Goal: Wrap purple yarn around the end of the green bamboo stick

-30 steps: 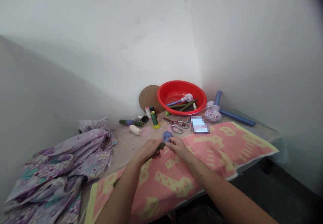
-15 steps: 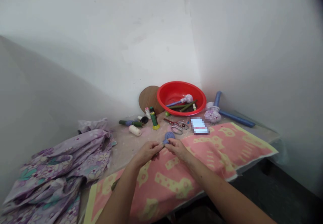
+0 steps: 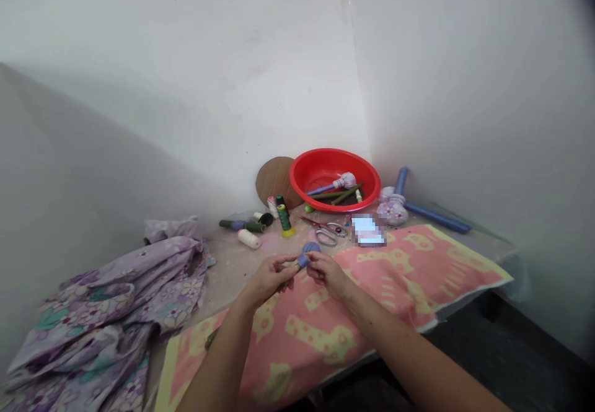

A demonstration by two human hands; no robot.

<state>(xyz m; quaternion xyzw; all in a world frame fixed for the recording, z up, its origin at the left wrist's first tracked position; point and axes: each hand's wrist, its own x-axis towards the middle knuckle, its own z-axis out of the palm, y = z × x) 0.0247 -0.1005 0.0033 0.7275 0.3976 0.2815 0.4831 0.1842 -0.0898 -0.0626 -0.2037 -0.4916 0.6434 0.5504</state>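
In front of me my left hand (image 3: 271, 277) is closed around a stick whose far end is wrapped in blue yarn (image 3: 303, 260). A green end of a stick (image 3: 211, 339) shows past my left forearm and looks like the other end of it; the middle is hidden. At the wrapped end my right hand (image 3: 328, 272) pinches, apparently on the yarn; the strand is too fine to make out. Just beyond my fingers lies a ball of blue yarn (image 3: 311, 248). Both hands hover over a pink and yellow patterned cloth (image 3: 320, 337).
Scissors (image 3: 328, 233) and a phone (image 3: 367, 230) lie behind the yarn. Thread spools (image 3: 284, 221) and a yarn-wrapped green stick (image 3: 242, 226) are left. A red basin (image 3: 297, 192) stands at the back, blue-wrapped sticks (image 3: 437, 218) at right, floral fabric (image 3: 102, 313) at left.
The wrapped end now shows more plainly between my hands. My right fingers have shifted slightly to the right of it, and my left hand has moved slightly left.
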